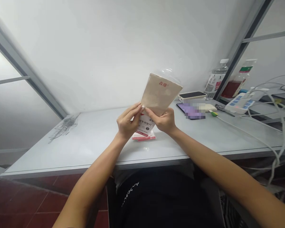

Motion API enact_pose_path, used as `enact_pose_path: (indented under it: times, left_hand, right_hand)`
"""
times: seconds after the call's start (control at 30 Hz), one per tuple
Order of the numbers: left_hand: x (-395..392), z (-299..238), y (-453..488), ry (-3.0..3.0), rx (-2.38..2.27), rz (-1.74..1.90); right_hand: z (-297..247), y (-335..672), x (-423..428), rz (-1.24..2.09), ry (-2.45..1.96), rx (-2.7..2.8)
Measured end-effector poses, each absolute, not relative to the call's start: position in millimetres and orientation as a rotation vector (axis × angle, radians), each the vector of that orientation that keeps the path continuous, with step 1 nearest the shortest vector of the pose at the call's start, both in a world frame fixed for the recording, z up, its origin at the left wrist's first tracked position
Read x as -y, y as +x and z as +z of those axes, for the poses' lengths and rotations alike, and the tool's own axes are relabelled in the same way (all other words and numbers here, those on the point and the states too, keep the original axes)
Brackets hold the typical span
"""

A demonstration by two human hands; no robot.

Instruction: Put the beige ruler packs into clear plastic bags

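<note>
The left hand (127, 122) and right hand (162, 121) meet in the air above the table (85, 142), their fingertips close together at the mouth of a kraft paper sleeve (160, 93). A white printed packet (142, 126) sits partly inside that sleeve. The left grip appears clamped on the packet and the right grip on the sleeve's lower edge, though the fingers hide the exact contact. Held this way, the two layers stay pinned together, tilted up and clear of the table. The forearms (216, 161) angle inward from both sides, wrists bent. Pink-edged packets (143, 136) lie flat just below the hands. Farther off are a phone (192, 95), a plastic bottle (215, 79), a power strip (239, 104) and crumpled clear plastic (64, 126).
</note>
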State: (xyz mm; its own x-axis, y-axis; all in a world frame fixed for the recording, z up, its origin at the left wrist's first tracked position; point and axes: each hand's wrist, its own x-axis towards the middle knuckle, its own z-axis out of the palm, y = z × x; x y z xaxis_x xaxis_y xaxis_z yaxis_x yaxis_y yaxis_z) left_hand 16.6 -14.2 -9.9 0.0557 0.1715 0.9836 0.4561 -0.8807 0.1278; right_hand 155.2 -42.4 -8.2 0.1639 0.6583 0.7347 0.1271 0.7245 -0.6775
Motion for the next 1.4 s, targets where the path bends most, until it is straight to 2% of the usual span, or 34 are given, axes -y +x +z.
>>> enact_pose_path:
  times: [0.43, 0.87, 1.23, 1.4]
  left_hand:
    - [12.6, -13.0, 16.7, -2.123, 0.645, -1.933]
    - [14.1, 0.3, 11.5, -2.768, 0.918, -1.938]
    - [17.9, -1.4, 14.3, -2.437, 0.928, -1.959]
    - [14.2, -3.9, 13.6, -2.475, 1.028, -1.965]
  right_hand:
    - [-9.9, 155.9, 39.5, 0.406, -0.685, 1.384]
    - [-7.3, 167.0, 37.2, 0.428, -0.744, 1.516]
    - [-3.8, 161.5, 37.2, 0.403, -0.759, 1.457]
    - [-3.3, 162.7, 35.6, 0.527, -0.801, 1.441]
